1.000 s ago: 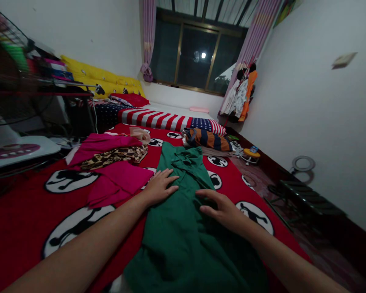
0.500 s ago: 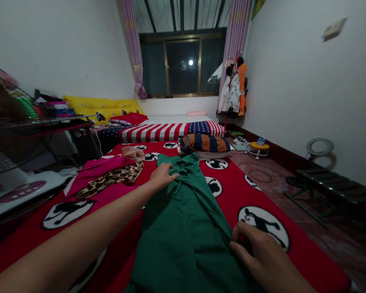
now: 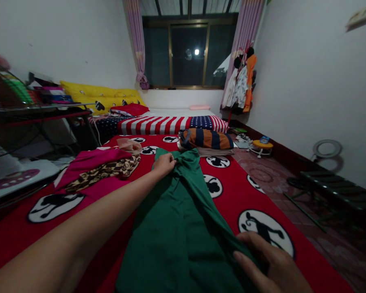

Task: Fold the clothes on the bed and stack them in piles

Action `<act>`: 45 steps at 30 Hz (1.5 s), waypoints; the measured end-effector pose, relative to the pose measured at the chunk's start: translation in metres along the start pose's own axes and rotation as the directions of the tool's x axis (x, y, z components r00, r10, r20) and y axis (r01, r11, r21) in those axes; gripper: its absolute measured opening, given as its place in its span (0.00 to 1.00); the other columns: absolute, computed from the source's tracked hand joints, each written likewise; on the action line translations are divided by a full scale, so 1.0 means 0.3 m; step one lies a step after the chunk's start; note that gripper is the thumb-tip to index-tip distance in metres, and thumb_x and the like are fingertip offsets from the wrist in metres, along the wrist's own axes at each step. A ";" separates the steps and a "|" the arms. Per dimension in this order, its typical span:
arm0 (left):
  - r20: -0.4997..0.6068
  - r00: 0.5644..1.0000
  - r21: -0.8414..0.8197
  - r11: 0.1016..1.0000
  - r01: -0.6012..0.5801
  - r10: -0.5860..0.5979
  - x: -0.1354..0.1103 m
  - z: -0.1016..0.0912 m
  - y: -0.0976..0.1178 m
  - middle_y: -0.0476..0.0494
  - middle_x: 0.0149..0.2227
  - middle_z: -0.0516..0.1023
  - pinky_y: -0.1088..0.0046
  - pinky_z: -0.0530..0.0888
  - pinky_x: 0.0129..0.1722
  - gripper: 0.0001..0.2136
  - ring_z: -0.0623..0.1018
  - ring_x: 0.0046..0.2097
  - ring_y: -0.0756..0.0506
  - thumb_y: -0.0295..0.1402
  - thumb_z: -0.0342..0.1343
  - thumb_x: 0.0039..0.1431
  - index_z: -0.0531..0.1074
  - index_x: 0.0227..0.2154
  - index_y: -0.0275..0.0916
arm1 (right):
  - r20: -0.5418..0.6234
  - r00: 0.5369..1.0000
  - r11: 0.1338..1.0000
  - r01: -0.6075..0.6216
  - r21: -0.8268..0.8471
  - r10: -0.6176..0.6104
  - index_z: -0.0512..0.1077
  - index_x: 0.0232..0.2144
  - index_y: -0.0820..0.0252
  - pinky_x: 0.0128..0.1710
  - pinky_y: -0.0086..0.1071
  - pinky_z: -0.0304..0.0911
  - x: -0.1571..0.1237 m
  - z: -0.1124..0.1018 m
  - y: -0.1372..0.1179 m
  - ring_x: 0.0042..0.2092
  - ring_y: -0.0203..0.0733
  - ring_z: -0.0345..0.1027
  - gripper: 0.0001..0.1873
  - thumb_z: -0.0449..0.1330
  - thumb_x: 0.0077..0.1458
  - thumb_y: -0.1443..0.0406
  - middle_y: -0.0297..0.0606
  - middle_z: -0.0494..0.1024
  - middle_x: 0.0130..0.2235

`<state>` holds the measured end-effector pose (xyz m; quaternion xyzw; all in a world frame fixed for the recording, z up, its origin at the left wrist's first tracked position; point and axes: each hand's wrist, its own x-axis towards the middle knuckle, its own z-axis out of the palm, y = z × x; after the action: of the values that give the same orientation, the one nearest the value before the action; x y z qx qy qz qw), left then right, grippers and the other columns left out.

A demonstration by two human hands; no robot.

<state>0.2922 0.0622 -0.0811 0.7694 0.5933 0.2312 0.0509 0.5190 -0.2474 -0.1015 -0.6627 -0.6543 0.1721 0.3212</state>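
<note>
A green garment point(image 3: 173, 228) lies lengthwise on the red blanket point(image 3: 110, 260), its far end bunched into folds. My left hand point(image 3: 165, 163) is closed on the gathered cloth at that far end. At the near right edge, my right hand point(image 3: 265, 260) pinches the garment's side between thumb and fingers, drawing the edge up into a ridge. Part of the garment's near end runs out of the picture at the bottom.
Left on the blanket lie magenta clothes point(image 3: 91, 162) with a brown patterned cloth point(image 3: 106, 173). Beyond the garment sits a folded striped pile point(image 3: 204, 139). A dark folding bench point(image 3: 338, 187) and a yellow stool point(image 3: 262, 145) stand on the tiled floor at the right.
My left hand has closed on the gathered cloth. My right hand has moved slightly down and right and now grips the garment's edge. The view has tilted down a little.
</note>
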 end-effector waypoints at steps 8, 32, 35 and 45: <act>-0.086 0.996 -0.155 0.988 -0.005 -0.009 0.095 -0.068 -0.027 0.44 0.34 0.78 0.74 0.68 0.36 0.10 0.76 0.39 0.45 0.39 0.56 0.56 0.74 0.30 0.37 | 0.242 0.968 0.985 0.025 0.170 -0.066 0.74 0.45 0.53 0.30 0.27 0.67 0.042 0.040 -0.204 0.33 0.41 0.72 0.18 0.59 0.51 0.58 0.39 0.80 0.36; -0.122 0.982 -0.530 0.827 -0.190 0.147 -0.100 0.062 -0.113 0.48 0.27 0.74 0.76 0.64 0.30 0.20 0.72 0.30 0.49 0.50 0.57 0.53 0.70 0.20 0.37 | -0.002 0.984 0.966 0.175 -0.189 -0.178 0.76 0.41 0.62 0.25 0.26 0.60 1.150 0.201 -0.139 0.23 0.37 0.68 0.18 0.64 0.44 0.64 0.31 0.73 0.19; -0.153 0.980 -0.505 0.841 -0.191 0.130 -0.101 0.059 -0.106 0.49 0.24 0.72 0.76 0.62 0.28 0.20 0.71 0.29 0.50 0.47 0.56 0.55 0.66 0.17 0.37 | -0.023 0.991 0.965 0.126 -0.228 -0.135 0.76 0.24 0.64 0.25 0.27 0.59 1.204 0.221 -0.160 0.22 0.37 0.68 0.05 0.61 0.45 0.67 0.34 0.73 0.18; -0.139 0.969 -0.422 0.897 0.129 -0.205 -0.077 0.046 -0.118 0.45 0.35 0.77 0.70 0.70 0.36 0.13 0.76 0.38 0.43 0.33 0.63 0.51 0.71 0.40 0.41 | -0.232 0.966 0.969 0.054 -0.239 -0.111 0.70 0.45 0.68 0.42 0.36 0.65 1.174 0.423 -0.087 0.42 0.48 0.73 0.18 0.50 0.54 0.67 0.50 0.79 0.39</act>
<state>0.2621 0.0535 -0.1127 0.6636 0.5977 0.4136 0.1772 0.4467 0.1208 -0.1100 -0.6835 -0.6528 -0.0013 0.3267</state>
